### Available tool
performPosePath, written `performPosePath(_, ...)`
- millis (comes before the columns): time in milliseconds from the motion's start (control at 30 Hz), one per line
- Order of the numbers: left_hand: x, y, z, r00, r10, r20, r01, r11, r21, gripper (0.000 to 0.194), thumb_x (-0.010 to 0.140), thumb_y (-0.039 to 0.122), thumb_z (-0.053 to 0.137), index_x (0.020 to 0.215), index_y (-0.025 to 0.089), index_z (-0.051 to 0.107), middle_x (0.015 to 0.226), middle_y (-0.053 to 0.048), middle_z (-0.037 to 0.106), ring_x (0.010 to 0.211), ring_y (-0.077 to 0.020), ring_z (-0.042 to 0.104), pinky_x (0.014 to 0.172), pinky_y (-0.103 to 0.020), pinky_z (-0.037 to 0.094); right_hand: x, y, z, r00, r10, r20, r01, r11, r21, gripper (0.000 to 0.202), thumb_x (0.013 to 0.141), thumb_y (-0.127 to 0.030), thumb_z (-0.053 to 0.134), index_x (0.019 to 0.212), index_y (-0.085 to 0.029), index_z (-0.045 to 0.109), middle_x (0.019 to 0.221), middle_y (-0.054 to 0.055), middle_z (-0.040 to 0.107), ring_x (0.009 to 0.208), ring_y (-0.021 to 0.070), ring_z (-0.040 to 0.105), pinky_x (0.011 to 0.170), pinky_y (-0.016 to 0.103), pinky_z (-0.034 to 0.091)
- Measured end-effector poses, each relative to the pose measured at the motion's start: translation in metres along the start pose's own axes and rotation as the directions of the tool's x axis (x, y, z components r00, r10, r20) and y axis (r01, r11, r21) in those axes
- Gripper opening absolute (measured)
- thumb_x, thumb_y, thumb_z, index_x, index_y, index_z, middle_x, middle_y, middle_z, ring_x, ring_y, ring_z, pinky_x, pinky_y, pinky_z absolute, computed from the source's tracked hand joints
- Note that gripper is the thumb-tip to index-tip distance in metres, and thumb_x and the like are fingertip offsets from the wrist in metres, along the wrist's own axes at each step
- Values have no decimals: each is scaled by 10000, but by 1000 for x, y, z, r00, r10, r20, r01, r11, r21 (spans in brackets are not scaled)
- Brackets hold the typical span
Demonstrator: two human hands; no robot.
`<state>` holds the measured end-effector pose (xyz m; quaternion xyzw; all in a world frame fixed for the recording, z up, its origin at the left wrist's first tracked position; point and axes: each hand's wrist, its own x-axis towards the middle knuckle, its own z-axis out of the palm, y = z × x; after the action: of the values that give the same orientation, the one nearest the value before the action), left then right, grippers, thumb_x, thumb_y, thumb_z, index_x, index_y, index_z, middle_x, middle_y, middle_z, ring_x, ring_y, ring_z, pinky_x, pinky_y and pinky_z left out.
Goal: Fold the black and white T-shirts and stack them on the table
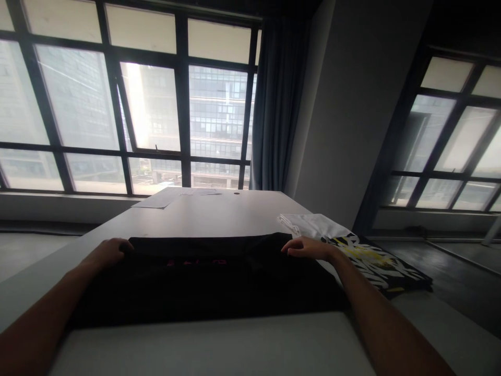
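A black garment (203, 292) lies folded in a wide band across the table in front of me. Small pink marks, partly cut off by a fold, show near its far edge. My left hand (111, 252) is closed on the garment's far left corner, its fingertips bent over the edge. At the far right corner, my right hand (305, 247) pinches the cloth between thumb and fingers. The fabric is slightly bunched beside my right hand.
The garment rests on a white table (219, 216). On the right lie a folded white cloth (317, 224) and a black cloth with white and yellow print (383, 261). Paper sheets (156, 199) lie at the far left. Windows, a blue curtain (276, 104) and a pillar stand beyond.
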<state>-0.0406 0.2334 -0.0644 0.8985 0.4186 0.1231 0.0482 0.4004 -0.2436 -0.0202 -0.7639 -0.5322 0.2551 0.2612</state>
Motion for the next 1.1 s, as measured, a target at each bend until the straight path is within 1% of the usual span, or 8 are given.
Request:
performPosePath(167, 0, -1, -1, 998, -29, 51, 29, 1000, -7, 435, 568, 143, 517, 911, 214, 773, 957, -56, 790, 936, -258, 726, 822, -313, 573, 4, -10, 5, 992, 106, 68, -98, 989, -112, 577, 721, -718, 658, 929, -190, 761, 827, 62, 741, 786, 222, 673, 736, 303, 512)
performPosePath(267, 2, -6, 0, 995, -53, 80, 55, 998, -23, 429, 562, 158, 513, 894, 225, 776, 936, -51, 793, 909, -263, 730, 790, -323, 586, 11, -2, 8, 975, 155, -162, -191, 952, -240, 546, 730, -659, 693, 984, -177, 736, 945, 103, 739, 862, 252, 678, 752, 307, 507)
performPosePath(333, 4, -10, 1, 993, -69, 94, 72, 997, -35, 420, 556, 164, 512, 875, 222, 780, 927, -55, 794, 896, -269, 732, 789, -330, 586, 19, 9, 11, 921, 172, -349, -283, 912, -298, 593, 731, -590, 728, 1132, -155, 688, 1053, 139, 717, 967, 285, 665, 823, 330, 501)
performPosePath(400, 8, -13, 2, 991, -85, 101, 91, 995, -47, 401, 560, 171, 511, 852, 213, 781, 935, -63, 795, 917, -278, 730, 809, -333, 579, 27, 21, 16, 878, 201, -435, -349, 890, -292, 673, 742, -512, 745, 1281, -135, 602, 1107, 157, 695, 1024, 299, 651, 881, 356, 491)
performPosePath(500, 12, -16, 4, 987, -125, 100, 132, 989, -71, 347, 643, 207, 504, 869, 180, 767, 990, -90, 788, 956, -282, 724, 826, -336, 572, 39, 37, 22, 865, 238, -441, -350, 916, -193, 665, 755, -330, 747, 1355, -131, 540, 1123, 146, 681, 1029, 273, 651, 897, 351, 497)
performPosePath(633, 12, -17, 6, 976, -214, 48, 218, 970, -108, 493, 779, 330, 510, 1206, 111, 622, 1090, -150, 759, 936, -291, 725, 789, -377, 577, 47, 47, 24, 863, 277, -423, -284, 958, 49, 753, 681, -85, 720, 1399, -162, 510, 1172, 120, 662, 1119, 247, 619, 863, 301, 523)
performPosePath(833, 2, -11, -6, 978, -209, 6, 206, 955, -215, 562, 803, 369, 559, 1297, 104, 525, 1190, -151, 721, 934, -229, 719, 815, -314, 551, 46, 48, 17, 824, 301, -481, -184, 944, 275, 581, 739, -107, 663, 1317, -115, 602, 1102, 116, 709, 945, 212, 690, 825, 293, 548)
performPosePath(1100, -3, -6, -9, 956, -251, 149, 281, 929, -241, 539, 698, 321, 673, 1170, 72, 596, 1091, -169, 742, 890, -264, 709, 707, -285, 543, 46, 46, 22, 831, 223, -510, -326, 938, -121, 576, 707, -122, 700, 1279, -133, 635, 1271, 139, 658, 1214, 284, 590, 1050, 341, 437)
